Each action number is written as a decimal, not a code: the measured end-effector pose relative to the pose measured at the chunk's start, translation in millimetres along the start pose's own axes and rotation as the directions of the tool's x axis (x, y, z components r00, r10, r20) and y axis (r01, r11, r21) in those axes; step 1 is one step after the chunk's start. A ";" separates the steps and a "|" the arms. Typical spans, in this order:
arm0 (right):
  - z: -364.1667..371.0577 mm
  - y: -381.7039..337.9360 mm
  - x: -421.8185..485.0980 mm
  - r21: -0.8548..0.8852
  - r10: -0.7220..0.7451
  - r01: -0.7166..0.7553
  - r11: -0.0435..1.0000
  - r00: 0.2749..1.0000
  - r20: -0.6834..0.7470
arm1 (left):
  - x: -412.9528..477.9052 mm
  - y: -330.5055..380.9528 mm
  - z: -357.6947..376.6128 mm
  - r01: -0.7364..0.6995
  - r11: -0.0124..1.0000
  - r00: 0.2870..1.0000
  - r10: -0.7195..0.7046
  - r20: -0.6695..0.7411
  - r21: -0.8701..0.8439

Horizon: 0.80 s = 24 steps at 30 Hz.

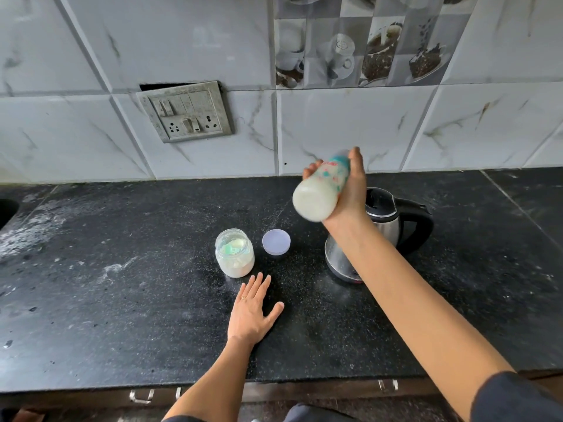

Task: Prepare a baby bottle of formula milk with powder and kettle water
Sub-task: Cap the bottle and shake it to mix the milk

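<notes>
head view, looking down on a dark speckled counter [122, 300] against a white tiled wall. the right hand [350, 190] is raised above the counter, fingers and thumb wrapped around a baby bottle [316, 196]. the bottle is tipped over, its base towards the camera and its teal collar pointing up and away at the wall. it is full of cloudy white liquid and looks slightly blurred. just behind and below it stands a steel kettle [384, 226] with a black handle, partly hidden by the forearm. the left hand [253, 309] lies flat on the counter, fingers straight and spread, holding nothing. just beyond its fingertips is an open powder jar [234, 254] with white powder and a pale green shape inside, perhaps a scoop. the jar's lid [276, 241] sits beside it, apart.

judging from this, powder and water are already in, and the step in hand is shaking to mix. the next move likely calls for righting the bottle, checking for lumps, then setting it down and recapping the jar.
</notes>
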State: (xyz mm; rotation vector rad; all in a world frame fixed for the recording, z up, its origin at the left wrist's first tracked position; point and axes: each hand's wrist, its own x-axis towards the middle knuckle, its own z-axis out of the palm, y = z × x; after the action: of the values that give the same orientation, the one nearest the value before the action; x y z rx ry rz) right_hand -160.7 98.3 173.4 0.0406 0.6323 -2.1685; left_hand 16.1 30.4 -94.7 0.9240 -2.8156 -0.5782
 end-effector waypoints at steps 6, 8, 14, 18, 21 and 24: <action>-4.2 6.3 -4.8 -0.051 0.016 -0.014 0.999 0.999 0.040 | 0.4 -0.5 -1.6 0.001 1.000 1.000 -0.001 0.004 -0.007; -2.9 2.5 -1.2 0.059 -0.015 0.014 0.998 1.000 0.021 | -0.1 0.5 -0.5 0.002 1.000 1.000 -0.002 0.006 -0.009; -5.5 14.0 -11.5 -0.109 0.060 -0.051 0.993 0.995 0.078 | 0.9 -1.4 -1.4 0.007 1.000 1.000 -0.007 0.007 -0.007; -5.2 10.6 -8.2 -0.018 0.069 -0.068 0.998 0.995 0.072 | 0.0 -0.3 -0.4 0.010 1.000 1.000 -0.010 0.001 -0.019; -8.5 21.5 -18.6 -0.199 0.157 -0.132 0.971 0.981 0.116 | 0.7 -1.7 -0.3 0.009 1.000 1.000 -0.009 0.003 -0.016; -2.1 10.1 -10.6 -0.035 0.066 -0.064 0.997 0.996 0.068 | 1.1 -0.7 -0.7 0.006 1.000 1.000 -0.006 0.004 -0.010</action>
State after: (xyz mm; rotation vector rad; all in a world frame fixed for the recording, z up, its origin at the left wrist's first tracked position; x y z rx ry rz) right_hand -146.8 101.9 169.8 -0.0306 0.6189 -2.0874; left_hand 15.8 29.0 -94.3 0.9308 -2.8119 -0.5952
